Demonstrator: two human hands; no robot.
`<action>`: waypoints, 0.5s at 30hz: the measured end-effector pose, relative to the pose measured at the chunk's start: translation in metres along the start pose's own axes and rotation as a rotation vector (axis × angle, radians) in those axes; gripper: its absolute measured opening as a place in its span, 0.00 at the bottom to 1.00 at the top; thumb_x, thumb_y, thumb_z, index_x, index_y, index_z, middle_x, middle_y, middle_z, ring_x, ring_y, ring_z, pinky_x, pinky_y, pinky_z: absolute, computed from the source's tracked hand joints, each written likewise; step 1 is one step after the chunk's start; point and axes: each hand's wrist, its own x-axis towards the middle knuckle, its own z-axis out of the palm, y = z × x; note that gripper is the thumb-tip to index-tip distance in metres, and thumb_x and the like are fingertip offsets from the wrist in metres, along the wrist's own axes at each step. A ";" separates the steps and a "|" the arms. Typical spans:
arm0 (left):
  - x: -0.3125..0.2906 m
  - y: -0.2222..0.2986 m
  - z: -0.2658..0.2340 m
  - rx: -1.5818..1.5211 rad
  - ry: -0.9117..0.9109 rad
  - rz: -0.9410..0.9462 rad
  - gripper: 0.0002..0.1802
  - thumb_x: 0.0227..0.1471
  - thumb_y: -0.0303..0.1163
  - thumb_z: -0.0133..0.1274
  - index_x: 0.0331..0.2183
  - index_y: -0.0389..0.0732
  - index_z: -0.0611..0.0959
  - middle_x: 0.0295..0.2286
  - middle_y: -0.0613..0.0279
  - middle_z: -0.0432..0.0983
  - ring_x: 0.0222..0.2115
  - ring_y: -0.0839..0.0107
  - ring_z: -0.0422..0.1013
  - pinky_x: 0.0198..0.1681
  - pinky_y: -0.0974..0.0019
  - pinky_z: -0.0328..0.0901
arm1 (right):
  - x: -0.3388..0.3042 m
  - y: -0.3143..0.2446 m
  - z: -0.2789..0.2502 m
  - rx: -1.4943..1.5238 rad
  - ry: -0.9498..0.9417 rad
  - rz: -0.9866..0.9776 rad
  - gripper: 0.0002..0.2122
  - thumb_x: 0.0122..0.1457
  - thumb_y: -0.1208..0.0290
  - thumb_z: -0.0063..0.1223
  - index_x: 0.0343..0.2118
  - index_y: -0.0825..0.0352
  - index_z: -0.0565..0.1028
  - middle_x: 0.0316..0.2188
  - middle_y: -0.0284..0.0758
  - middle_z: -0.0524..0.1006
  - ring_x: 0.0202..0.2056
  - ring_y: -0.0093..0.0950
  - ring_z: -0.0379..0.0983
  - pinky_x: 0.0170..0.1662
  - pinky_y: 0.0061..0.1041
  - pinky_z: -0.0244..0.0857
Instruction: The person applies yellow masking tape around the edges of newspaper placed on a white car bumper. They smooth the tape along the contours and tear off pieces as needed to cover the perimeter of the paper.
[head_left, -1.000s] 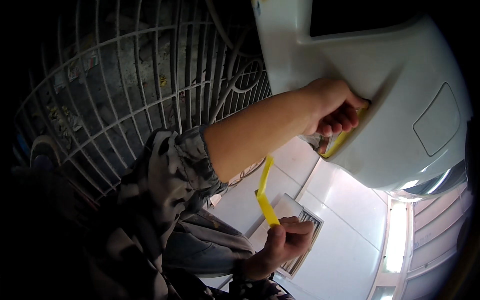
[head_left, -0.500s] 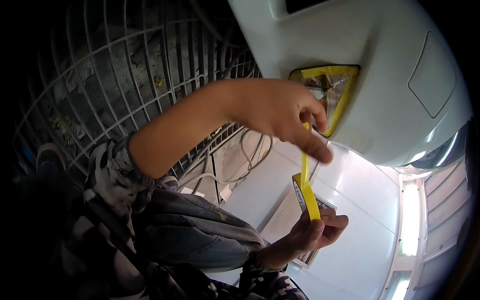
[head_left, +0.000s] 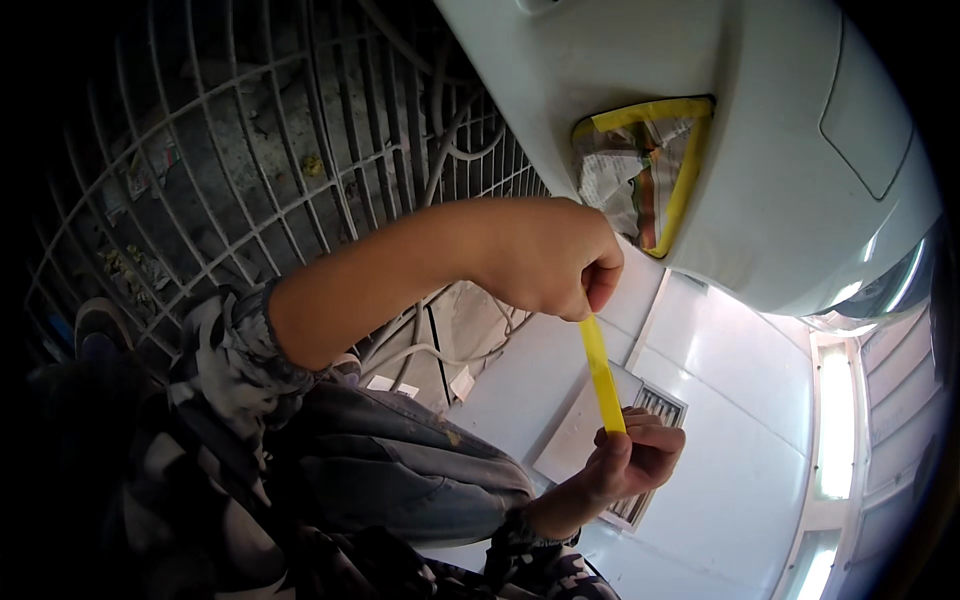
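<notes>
A short strip of yellow masking tape stretches between my two hands. Its upper end is pinched in the closed fingers of my left hand, whose bare forearm crosses from the left. Lower down, my right hand grips the other end between thumb and curled fingers. No tape roll can be made out now. Beyond my left hand is a pale vehicle body panel. Its corner opening is covered with printed newspaper and bordered with yellow tape. Neither hand touches the panel.
A metal floor grating lies at the left, with scraps beneath its bars. Grey hoses run along it. My bent knee in jeans is below my left forearm. A white wall with a louvred vent stands behind my right hand.
My left hand has drawn back from the covered opening, and its fingers have closed on the tape. The roll's printed side, visible earlier by my right hand, no longer shows.
</notes>
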 end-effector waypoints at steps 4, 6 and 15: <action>0.003 -0.008 0.005 0.153 0.031 -0.067 0.04 0.45 0.23 0.57 0.28 0.35 0.79 0.27 0.55 0.79 0.31 0.63 0.75 0.35 0.63 0.68 | -0.003 -0.001 0.000 -0.100 -0.049 0.193 0.12 0.50 0.75 0.65 0.33 0.73 0.72 0.18 0.35 0.74 0.19 0.20 0.67 0.28 0.19 0.61; -0.004 -0.005 0.001 0.225 0.065 -0.135 0.03 0.45 0.23 0.56 0.27 0.35 0.79 0.27 0.55 0.79 0.31 0.61 0.75 0.35 0.62 0.67 | 0.006 -0.010 0.007 -0.225 -0.123 0.379 0.14 0.49 0.76 0.64 0.38 0.74 0.74 0.18 0.33 0.74 0.19 0.17 0.66 0.27 0.16 0.61; -0.016 -0.056 -0.011 -0.492 0.745 -0.185 0.03 0.52 0.24 0.53 0.29 0.34 0.79 0.24 0.60 0.78 0.26 0.72 0.75 0.30 0.69 0.70 | 0.009 -0.015 0.021 -0.444 -0.232 0.556 0.17 0.53 0.79 0.55 0.47 0.69 0.77 0.14 0.23 0.63 0.18 0.12 0.55 0.22 0.14 0.48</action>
